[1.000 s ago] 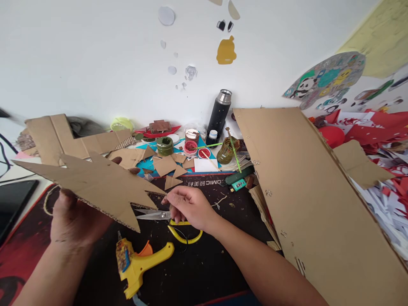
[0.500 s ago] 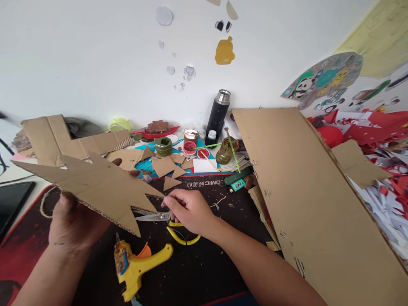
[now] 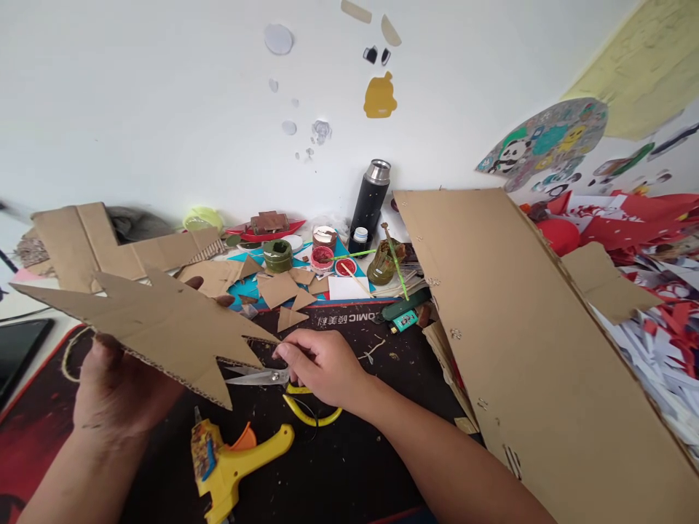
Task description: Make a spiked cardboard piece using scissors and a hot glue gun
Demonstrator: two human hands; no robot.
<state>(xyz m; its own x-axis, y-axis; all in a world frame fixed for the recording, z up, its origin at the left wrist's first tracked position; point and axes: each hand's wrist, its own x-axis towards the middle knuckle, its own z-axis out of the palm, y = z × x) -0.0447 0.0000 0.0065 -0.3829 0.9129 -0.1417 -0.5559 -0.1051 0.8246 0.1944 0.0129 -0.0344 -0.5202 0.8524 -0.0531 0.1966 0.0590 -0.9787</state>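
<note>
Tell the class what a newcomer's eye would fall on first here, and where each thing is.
First comes the jagged cardboard cutout, held in the left hand at the picture's left. Lower in the view, a yellow hot glue gun lies on the dark desk mat. A large cardboard panel slants across the right side.

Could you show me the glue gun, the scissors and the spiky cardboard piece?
Glue gun [image 3: 232,467]: head view, on its yellow body.
Scissors [image 3: 267,377]: head view, on a blade.
Spiky cardboard piece [image 3: 170,329]: head view, on its flat face.
</note>
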